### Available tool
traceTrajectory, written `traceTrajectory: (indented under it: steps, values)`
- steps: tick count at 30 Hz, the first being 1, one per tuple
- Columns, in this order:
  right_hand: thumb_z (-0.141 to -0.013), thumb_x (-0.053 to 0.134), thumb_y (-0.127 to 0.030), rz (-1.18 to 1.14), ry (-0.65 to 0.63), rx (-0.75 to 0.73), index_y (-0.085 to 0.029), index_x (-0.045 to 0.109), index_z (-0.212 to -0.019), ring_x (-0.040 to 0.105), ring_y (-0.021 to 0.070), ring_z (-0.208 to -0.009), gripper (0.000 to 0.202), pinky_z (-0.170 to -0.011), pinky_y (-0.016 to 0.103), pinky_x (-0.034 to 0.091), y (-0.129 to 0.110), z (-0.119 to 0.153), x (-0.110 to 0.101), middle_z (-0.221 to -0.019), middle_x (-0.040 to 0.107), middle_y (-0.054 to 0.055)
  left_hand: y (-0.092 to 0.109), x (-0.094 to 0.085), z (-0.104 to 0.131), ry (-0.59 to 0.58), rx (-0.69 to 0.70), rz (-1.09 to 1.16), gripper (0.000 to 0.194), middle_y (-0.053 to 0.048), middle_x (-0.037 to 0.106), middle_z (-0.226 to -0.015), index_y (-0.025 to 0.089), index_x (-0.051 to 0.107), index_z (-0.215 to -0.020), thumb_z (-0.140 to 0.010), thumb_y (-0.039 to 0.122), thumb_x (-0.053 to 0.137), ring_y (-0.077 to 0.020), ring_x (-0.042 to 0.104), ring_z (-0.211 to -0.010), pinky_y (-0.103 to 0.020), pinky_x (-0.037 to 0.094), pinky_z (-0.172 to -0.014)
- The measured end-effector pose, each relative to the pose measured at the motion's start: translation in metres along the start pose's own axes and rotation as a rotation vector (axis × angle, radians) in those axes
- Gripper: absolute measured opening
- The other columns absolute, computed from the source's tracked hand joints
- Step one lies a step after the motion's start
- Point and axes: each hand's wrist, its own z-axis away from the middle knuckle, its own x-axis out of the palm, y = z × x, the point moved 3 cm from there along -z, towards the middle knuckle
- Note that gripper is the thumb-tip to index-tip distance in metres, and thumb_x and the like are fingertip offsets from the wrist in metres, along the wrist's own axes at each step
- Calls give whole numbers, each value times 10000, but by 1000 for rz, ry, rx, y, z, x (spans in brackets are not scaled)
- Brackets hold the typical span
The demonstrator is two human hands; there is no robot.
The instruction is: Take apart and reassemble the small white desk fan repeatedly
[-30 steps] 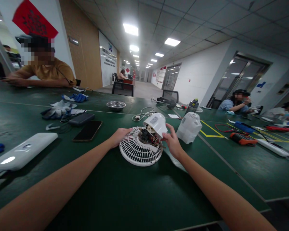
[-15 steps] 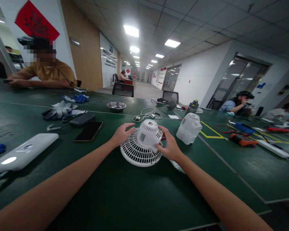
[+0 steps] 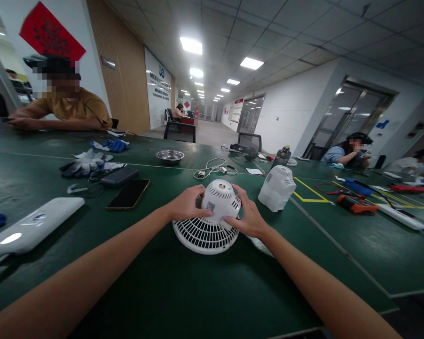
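Observation:
A white fan head (image 3: pixel 221 200) with a rounded, vented motor housing lies on the green table, its round slatted grille (image 3: pixel 205 235) underneath. My left hand (image 3: pixel 190 203) grips the left side of the housing, thumb across the front near a small grey label. On the right side of the housing my right hand (image 3: pixel 249 214) holds on with thumb and fingers. Something pale and flat lies partly hidden beneath my right wrist. To the right stands a separate white vented housing (image 3: pixel 277 188).
A steel bowl (image 3: pixel 170 156) and a white cable (image 3: pixel 212 170) lie behind the fan. Left are a phone (image 3: pixel 129 194), gloves (image 3: pixel 86 165) and a white device (image 3: pixel 38 221). An orange meter (image 3: pixel 356 205) is at right. People sit at the table's far left and right.
My left hand has closed onto the housing from beside it. The housing and grille sit slightly lower in view, and the grille has shifted a little left.

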Motion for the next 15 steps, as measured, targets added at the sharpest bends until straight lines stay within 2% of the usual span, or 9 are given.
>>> traceTrajectory:
  steps: [5, 15]
  values:
    - [-759, 689, -422, 89, -2, -16, -261, 169, -1495, 494, 317, -1259, 915, -1039, 514, 399, -2, -1, -1, -1465, 418, 102, 2, -1, -1, -16, -6, 6, 596, -101, 606, -1057, 163, 612, -1132, -696, 562, 688, -252, 585, -923, -378, 449, -790]
    - [-788, 666, -457, 55, -39, 63, -255, 120, -1523, 558, 299, -1193, 938, -1014, 498, 429, 2, -3, -2, -1386, 525, 94, -2, 1, -1, -94, -90, -79, 660, -125, 556, -1180, 192, 575, -1215, -732, 641, 606, -308, 504, -1063, -448, 400, -877]
